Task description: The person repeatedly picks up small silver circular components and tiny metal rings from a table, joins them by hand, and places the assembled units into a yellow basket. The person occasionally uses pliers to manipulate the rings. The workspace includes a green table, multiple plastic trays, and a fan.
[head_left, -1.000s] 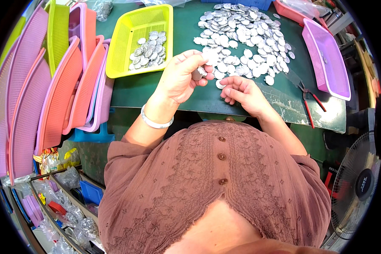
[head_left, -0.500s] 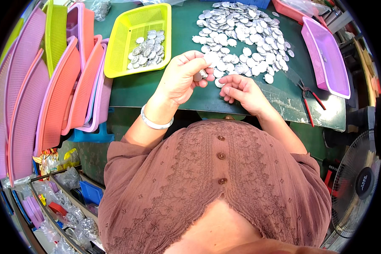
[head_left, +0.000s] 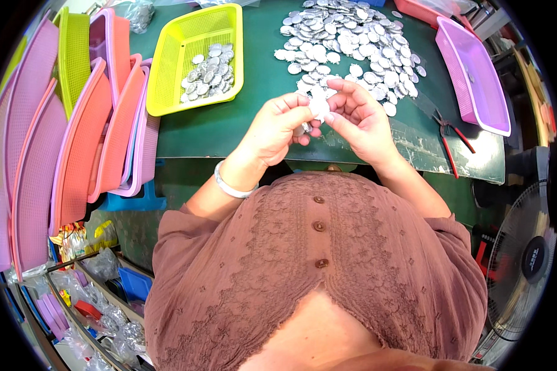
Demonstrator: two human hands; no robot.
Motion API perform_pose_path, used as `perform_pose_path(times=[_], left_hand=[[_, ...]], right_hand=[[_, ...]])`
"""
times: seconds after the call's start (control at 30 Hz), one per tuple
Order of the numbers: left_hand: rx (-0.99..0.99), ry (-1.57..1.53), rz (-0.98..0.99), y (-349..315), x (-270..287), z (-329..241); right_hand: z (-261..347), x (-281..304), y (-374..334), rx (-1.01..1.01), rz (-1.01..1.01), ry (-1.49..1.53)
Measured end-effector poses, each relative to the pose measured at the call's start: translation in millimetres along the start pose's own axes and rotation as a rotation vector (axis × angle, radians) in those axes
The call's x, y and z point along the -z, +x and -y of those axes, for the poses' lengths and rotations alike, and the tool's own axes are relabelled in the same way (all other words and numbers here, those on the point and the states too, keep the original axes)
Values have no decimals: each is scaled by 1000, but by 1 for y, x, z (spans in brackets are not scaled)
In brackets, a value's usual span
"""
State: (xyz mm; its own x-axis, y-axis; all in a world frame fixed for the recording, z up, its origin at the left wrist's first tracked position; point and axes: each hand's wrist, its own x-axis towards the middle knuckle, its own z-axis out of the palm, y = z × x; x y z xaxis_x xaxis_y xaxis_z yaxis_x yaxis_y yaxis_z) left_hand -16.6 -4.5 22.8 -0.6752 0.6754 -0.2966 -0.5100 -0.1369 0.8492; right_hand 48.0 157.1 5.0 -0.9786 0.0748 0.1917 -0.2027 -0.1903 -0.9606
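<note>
Left hand (head_left: 277,127), centre of frame: fingers were pinched on a pale disc (head_left: 319,105), with grey metal pieces (head_left: 302,129) tucked beneath (half hidden, count uncertain). Right hand (head_left: 366,120), right of centre: thumb and fingers, slightly parted, gripped the same disc's edge. Upper centre: silvery discs (head_left: 391,78) lay heaped on the green counter (head_left: 198,136). Upper left: a yellow basket (head_left: 165,77) held similar discs (head_left: 213,71). Right: red-handled pliers (head_left: 443,124) lay open.

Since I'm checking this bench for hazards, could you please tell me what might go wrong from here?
The flat, round, silvery-white disc pinched in the left hand, with the right hand close against it, could slip and drop.

The red-handled metal pliers might get knocked off, since they lie open near the front edge of the green tabletop.
</note>
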Motion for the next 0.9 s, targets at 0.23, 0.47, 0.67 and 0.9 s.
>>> perform_pose_path(times=[0.23,0.47,0.67,0.9], left_hand=[[101,-104,-14,0,1,21],[112,-260,34,-4,5,28],[143,-204,22,-7,18,32],[-165,-85,-35,-14,44,-14]], right_hand=[[-10,0,-5,91,-35,-226],[-4,-4,-10,215,80,-479],[-18,9,-8,240,36,-555],[-30,20,-7,89,-6,-776]])
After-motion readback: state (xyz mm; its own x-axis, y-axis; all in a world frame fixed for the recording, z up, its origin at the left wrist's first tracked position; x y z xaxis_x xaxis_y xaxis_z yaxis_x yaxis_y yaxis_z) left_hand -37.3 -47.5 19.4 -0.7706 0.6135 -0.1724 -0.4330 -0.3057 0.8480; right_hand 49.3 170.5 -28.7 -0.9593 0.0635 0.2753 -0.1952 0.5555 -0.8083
